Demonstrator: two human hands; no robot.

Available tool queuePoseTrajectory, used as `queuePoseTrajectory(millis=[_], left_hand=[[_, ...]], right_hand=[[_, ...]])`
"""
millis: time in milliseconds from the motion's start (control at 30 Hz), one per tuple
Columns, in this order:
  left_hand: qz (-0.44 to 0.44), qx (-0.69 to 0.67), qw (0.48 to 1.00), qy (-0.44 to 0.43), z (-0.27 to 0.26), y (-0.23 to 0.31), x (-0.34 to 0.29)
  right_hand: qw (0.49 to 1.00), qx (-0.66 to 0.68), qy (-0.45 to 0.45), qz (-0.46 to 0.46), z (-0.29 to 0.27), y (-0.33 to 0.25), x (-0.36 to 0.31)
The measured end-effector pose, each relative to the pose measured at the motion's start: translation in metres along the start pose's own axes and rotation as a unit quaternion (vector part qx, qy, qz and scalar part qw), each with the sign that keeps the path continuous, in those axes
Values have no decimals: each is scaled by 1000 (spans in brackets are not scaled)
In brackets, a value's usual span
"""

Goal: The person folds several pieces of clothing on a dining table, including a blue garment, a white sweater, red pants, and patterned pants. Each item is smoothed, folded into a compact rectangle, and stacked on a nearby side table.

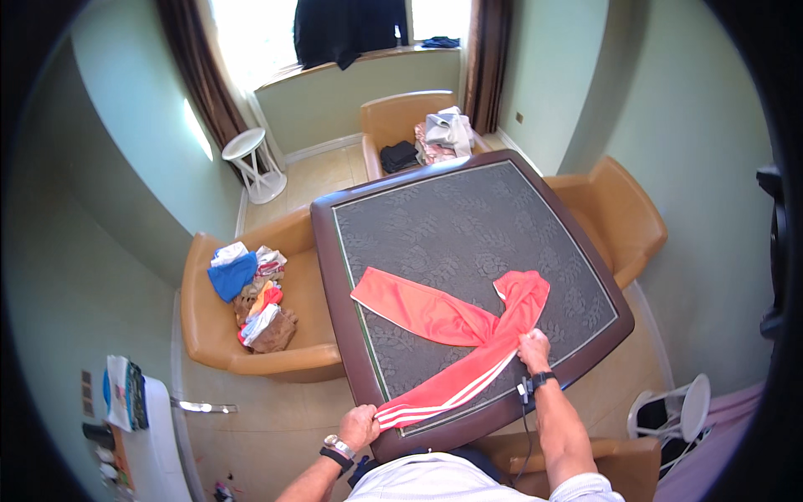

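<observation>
Red track trousers [452, 322] with white side stripes — spread on the dark patterned tabletop [468, 217], across its near half. One leg runs toward the left edge; the other runs to the near edge, its striped cuff hanging just over the rim. The waist end lies folded toward the right edge.

Left hand [360, 425] — at the near edge, fingers closed on the striped cuff; a watch and a dark band on the wrist.

Right hand [533, 347] — palm down on the trousers where the legs meet, near the near-right part of the tabletop; whether the fingers pinch the cloth or only press it cannot be told. A dark band on the wrist.

Around the tabletop — tan armchairs: the left armchair [209, 335] holds a heap of mixed clothes [255, 297]; the far armchair [401, 113] holds more folded garments [443, 134]. White stool [251, 151] by the window.
</observation>
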State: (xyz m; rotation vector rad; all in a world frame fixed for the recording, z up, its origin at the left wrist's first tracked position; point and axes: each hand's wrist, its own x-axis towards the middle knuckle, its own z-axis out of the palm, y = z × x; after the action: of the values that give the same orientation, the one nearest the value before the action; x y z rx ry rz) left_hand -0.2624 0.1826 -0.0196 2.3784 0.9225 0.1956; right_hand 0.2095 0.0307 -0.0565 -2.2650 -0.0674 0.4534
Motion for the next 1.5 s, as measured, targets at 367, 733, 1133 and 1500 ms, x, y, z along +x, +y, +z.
queuePoseTrajectory(millis=[367, 733, 1133, 1500], left_hand=[[-44, -71, 991, 109, -50, -34, 17], [-157, 106, 975, 118, -57, 2, 10], [-320, -62, 897, 299, -44, 56, 19], [-242, 66, 956, 149, -14, 86, 7]], right_hand=[[955, -71, -281, 67, -108, 45, -104], [930, -176, 92, -310, -83, -2, 26], [973, 163, -60, -155, -105, -32, 153], [940, 310, -135, 35, -182, -2, 174]])
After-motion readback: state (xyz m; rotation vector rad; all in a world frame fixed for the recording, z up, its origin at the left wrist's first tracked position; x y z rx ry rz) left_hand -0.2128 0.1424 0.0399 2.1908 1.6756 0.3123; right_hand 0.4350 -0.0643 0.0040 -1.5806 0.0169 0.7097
